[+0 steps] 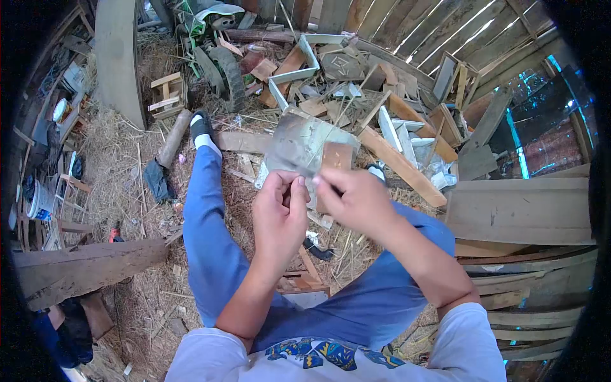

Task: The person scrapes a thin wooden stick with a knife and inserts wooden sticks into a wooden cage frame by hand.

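Observation:
My left hand (280,207) is closed in a pinch, its thumb and fingertips pressed together. Close by on its right, my right hand (359,200) is also closed, thumb against curled fingers. A thin, dark grey sliver (298,168), smeared by motion, shows at the fingertips between them; its kind is unclear, and I cannot tell which hand grips it. Below and beyond the hands lies a worn grey-green panel (305,134). A brown wooden block (337,156) rests on the panel, partly hidden by my right hand.
My legs in blue trousers (213,223) spread on both sides of the panel. Scrap boards and frames (401,169) are heaped ahead and right, near a tyre (226,79). Straw covers the floor (127,191). A thick beam (95,267) juts in from the left; a white bucket (41,200) stands beyond.

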Action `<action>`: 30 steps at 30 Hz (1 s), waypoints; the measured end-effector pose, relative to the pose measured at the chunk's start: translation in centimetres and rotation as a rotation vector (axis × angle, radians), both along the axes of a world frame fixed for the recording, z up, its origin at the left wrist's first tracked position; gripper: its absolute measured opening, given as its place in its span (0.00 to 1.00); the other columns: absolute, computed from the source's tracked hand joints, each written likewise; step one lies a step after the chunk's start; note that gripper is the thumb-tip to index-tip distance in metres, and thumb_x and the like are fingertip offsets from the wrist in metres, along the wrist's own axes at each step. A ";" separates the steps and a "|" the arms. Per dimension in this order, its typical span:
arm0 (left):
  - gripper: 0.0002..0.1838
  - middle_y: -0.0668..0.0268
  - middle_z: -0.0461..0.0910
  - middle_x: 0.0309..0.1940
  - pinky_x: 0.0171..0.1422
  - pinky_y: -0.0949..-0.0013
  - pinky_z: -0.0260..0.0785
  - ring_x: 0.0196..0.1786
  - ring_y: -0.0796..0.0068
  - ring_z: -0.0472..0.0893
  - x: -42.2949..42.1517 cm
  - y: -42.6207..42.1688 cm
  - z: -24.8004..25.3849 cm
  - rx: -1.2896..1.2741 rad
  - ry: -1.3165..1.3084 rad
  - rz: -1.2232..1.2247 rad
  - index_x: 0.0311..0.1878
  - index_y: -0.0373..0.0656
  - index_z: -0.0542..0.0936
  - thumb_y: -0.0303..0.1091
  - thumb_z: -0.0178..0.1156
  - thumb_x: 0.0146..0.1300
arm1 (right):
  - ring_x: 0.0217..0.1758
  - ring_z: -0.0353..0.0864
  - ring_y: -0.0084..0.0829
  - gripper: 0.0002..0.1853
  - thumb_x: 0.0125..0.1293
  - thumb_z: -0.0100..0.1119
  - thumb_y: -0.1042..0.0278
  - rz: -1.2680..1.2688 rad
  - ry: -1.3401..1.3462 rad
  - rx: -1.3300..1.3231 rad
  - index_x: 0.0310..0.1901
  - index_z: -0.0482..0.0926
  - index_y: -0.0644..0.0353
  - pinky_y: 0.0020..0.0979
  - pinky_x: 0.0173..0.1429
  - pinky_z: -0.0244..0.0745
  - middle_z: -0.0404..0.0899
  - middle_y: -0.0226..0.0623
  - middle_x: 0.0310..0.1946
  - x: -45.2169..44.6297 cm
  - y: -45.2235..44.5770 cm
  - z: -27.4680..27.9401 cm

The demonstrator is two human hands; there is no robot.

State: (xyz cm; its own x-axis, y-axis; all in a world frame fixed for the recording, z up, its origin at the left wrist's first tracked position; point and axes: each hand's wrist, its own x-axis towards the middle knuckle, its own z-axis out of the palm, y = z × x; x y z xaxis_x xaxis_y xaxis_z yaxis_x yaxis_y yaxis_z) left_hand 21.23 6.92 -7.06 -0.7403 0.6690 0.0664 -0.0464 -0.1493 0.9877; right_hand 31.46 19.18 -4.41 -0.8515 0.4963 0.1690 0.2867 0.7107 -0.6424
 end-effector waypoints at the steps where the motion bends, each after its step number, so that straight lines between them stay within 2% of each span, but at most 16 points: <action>1: 0.03 0.68 0.80 0.33 0.38 0.79 0.68 0.34 0.87 0.76 0.0 -0.1 -0.1 -0.009 -0.009 -0.003 0.47 0.33 0.76 0.24 0.58 0.79 | 0.30 0.83 0.55 0.12 0.75 0.59 0.56 -0.055 -0.010 -0.009 0.38 0.79 0.54 0.50 0.32 0.75 0.79 0.47 0.24 -0.2 0.4 1.1; 3: 0.03 0.68 0.80 0.33 0.38 0.79 0.68 0.34 0.87 0.76 0.3 -0.2 -0.1 -0.010 -0.001 -0.001 0.48 0.33 0.76 0.24 0.58 0.79 | 0.30 0.83 0.55 0.12 0.76 0.59 0.56 -0.110 -0.023 -0.023 0.38 0.79 0.54 0.50 0.32 0.75 0.79 0.47 0.24 -0.1 0.3 1.1; 6: 0.03 0.68 0.80 0.33 0.37 0.79 0.68 0.34 0.87 0.76 0.3 0.2 -0.1 0.010 0.010 0.011 0.48 0.33 0.77 0.24 0.58 0.79 | 0.30 0.83 0.55 0.12 0.76 0.59 0.56 -0.006 -0.028 0.029 0.38 0.79 0.54 0.50 0.32 0.76 0.80 0.47 0.25 0.3 0.1 0.4; 10: 0.03 0.70 0.80 0.32 0.35 0.79 0.67 0.33 0.89 0.75 0.3 -0.1 0.2 0.002 0.028 0.023 0.48 0.33 0.77 0.24 0.58 0.78 | 0.31 0.84 0.55 0.13 0.76 0.59 0.54 -0.114 -0.060 -0.036 0.37 0.78 0.55 0.50 0.32 0.76 0.80 0.48 0.26 0.0 0.8 1.3; 14: 0.03 0.71 0.79 0.31 0.35 0.80 0.67 0.32 0.90 0.75 0.3 0.1 -0.3 0.009 0.016 0.003 0.48 0.33 0.77 0.24 0.59 0.78 | 0.32 0.84 0.55 0.13 0.77 0.58 0.54 0.008 -0.083 0.023 0.39 0.80 0.54 0.49 0.33 0.75 0.81 0.48 0.27 0.4 0.3 1.3; 16: 0.03 0.71 0.79 0.32 0.35 0.80 0.67 0.33 0.90 0.75 0.2 0.0 0.1 0.017 0.017 0.022 0.48 0.33 0.77 0.24 0.58 0.79 | 0.32 0.84 0.55 0.13 0.77 0.58 0.54 -0.051 -0.107 -0.007 0.39 0.80 0.54 0.49 0.33 0.76 0.81 0.48 0.27 0.1 0.7 1.7; 17: 0.03 0.71 0.79 0.32 0.35 0.80 0.67 0.33 0.90 0.75 0.3 -0.1 0.1 0.011 0.013 0.019 0.48 0.33 0.77 0.24 0.58 0.79 | 0.31 0.84 0.55 0.12 0.76 0.58 0.54 -0.139 -0.032 -0.026 0.39 0.80 0.53 0.49 0.33 0.76 0.81 0.47 0.27 -0.1 1.1 1.7; 18: 0.03 0.71 0.79 0.32 0.36 0.80 0.67 0.33 0.89 0.75 0.5 -0.2 0.1 0.023 0.007 0.022 0.48 0.33 0.77 0.24 0.58 0.79 | 0.31 0.84 0.55 0.12 0.76 0.58 0.54 -0.140 -0.036 -0.029 0.39 0.80 0.53 0.49 0.33 0.76 0.81 0.47 0.27 0.1 1.0 1.5; 21: 0.03 0.71 0.79 0.33 0.37 0.80 0.68 0.34 0.89 0.76 0.3 0.1 -0.2 0.025 0.007 0.009 0.48 0.34 0.77 0.24 0.57 0.79 | 0.31 0.84 0.55 0.12 0.76 0.59 0.55 0.061 -0.084 0.046 0.39 0.80 0.53 0.49 0.33 0.76 0.81 0.47 0.26 0.4 0.7 0.7; 24: 0.03 0.70 0.80 0.34 0.40 0.79 0.69 0.36 0.87 0.77 0.0 0.0 -0.1 0.024 -0.004 -0.016 0.50 0.35 0.76 0.24 0.57 0.79 | 0.31 0.82 0.56 0.11 0.75 0.59 0.55 -0.024 -0.045 -0.013 0.39 0.79 0.53 0.48 0.33 0.76 0.79 0.48 0.26 0.5 1.4 1.1; 25: 0.03 0.69 0.80 0.34 0.42 0.78 0.69 0.38 0.86 0.77 -0.2 0.0 0.1 0.051 -0.015 -0.023 0.51 0.36 0.75 0.25 0.56 0.80 | 0.28 0.82 0.42 0.12 0.78 0.58 0.58 -0.092 0.044 -0.069 0.40 0.79 0.56 0.40 0.35 0.74 0.77 0.42 0.24 0.3 1.9 0.8; 26: 0.03 0.69 0.80 0.34 0.42 0.78 0.69 0.38 0.86 0.77 -0.4 0.1 -0.1 0.048 -0.015 -0.019 0.51 0.36 0.75 0.25 0.56 0.80 | 0.28 0.82 0.42 0.12 0.78 0.58 0.58 -0.088 0.043 -0.072 0.40 0.79 0.56 0.40 0.35 0.74 0.77 0.42 0.24 0.3 2.3 0.6; 28: 0.03 0.66 0.82 0.36 0.47 0.76 0.67 0.38 0.83 0.78 -0.8 0.5 -0.7 0.075 -0.138 -0.017 0.52 0.42 0.76 0.28 0.55 0.81 | 0.29 0.74 0.23 0.13 0.82 0.56 0.60 -0.238 0.243 -0.404 0.40 0.79 0.60 0.31 0.36 0.70 0.74 0.30 0.25 0.4 3.2 0.3; 29: 0.03 0.66 0.82 0.36 0.47 0.76 0.67 0.38 0.83 0.78 -1.2 0.7 -1.3 0.077 -0.136 -0.013 0.52 0.42 0.76 0.28 0.55 0.81 | 0.34 0.67 0.13 0.13 0.84 0.55 0.62 -0.255 0.275 -0.557 0.40 0.79 0.61 0.25 0.37 0.66 0.72 0.21 0.29 0.6 3.4 0.0; 30: 0.03 0.66 0.84 0.38 0.49 0.74 0.67 0.40 0.82 0.79 -1.7 0.8 -1.7 0.110 -0.267 -0.033 0.53 0.45 0.75 0.30 0.56 0.81 | 0.34 0.67 0.13 0.13 0.84 0.55 0.62 -0.251 0.275 -0.555 0.40 0.79 0.61 0.25 0.37 0.66 0.72 0.21 0.29 0.6 3.3 0.0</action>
State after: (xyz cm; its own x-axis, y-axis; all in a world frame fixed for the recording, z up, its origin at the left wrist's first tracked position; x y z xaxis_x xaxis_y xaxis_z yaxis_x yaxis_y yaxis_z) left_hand 19.50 7.71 -8.74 -0.7195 0.6923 -0.0540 -0.3087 -0.2493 0.9179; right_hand 32.02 22.46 -4.36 -0.6613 0.7497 0.0263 0.1733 0.1868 -0.9670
